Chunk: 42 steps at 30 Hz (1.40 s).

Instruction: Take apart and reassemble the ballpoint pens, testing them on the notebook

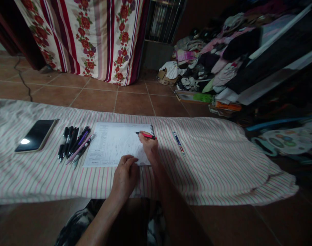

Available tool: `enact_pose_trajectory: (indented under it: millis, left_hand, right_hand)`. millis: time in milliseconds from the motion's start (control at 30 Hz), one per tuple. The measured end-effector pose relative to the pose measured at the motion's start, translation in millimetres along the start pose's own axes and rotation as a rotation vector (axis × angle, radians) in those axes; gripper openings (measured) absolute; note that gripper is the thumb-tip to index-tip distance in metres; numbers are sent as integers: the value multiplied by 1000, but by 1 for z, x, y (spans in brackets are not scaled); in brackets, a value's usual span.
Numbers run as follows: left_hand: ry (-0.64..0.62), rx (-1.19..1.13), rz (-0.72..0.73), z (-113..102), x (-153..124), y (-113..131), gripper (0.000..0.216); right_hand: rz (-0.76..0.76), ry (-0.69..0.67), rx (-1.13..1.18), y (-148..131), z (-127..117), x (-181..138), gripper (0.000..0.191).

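A spiral notebook page [115, 141] covered in scribbles lies on a pink-striped cloth [209, 160] spread over the tiled floor. My right hand [149, 147] is closed around a red pen [145, 135] whose tip rests on the page near its upper right. My left hand [125, 174] lies at the page's lower edge with fingers curled loosely, pressing on the paper and holding nothing. A row of several pens [74, 143] lies just left of the notebook. One blue-and-white pen [178, 141] lies to the right of it.
A dark phone [35, 135] lies at the cloth's left end. A floral striped curtain [94, 37] hangs at the back. A heap of clothes and boxes [209, 65] fills the back right. Colourful plastic items [286, 138] sit at the right.
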<state>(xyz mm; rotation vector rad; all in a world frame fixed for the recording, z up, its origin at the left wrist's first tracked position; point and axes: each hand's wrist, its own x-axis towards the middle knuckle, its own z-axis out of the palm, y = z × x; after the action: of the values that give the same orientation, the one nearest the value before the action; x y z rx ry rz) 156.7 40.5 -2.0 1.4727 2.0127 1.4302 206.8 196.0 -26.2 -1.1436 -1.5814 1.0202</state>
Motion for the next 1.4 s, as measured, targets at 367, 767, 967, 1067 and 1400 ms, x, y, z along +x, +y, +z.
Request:
enact_pose_trajectory:
  millis: [367, 767, 967, 1067, 1400]
  left_hand:
    - [-18, -23, -41, -1, 1, -1, 22]
    - [-22, -24, -32, -1, 0, -2, 21]
    - [-40, -34, -46, -2, 1, -1, 21]
    - [-31, -36, -37, -2, 1, -1, 21]
    - [-18, -37, -40, -2, 1, -3, 21]
  right_hand:
    - [-136, 114, 109, -8, 2, -6, 35]
    - [-111, 48, 8, -2, 4, -6, 31]
    - [-120, 21, -115, -2, 1, -4, 30]
    - [-198, 62, -134, -3, 1, -5, 29]
    - [-135, 110, 44, -3, 3, -3, 30]
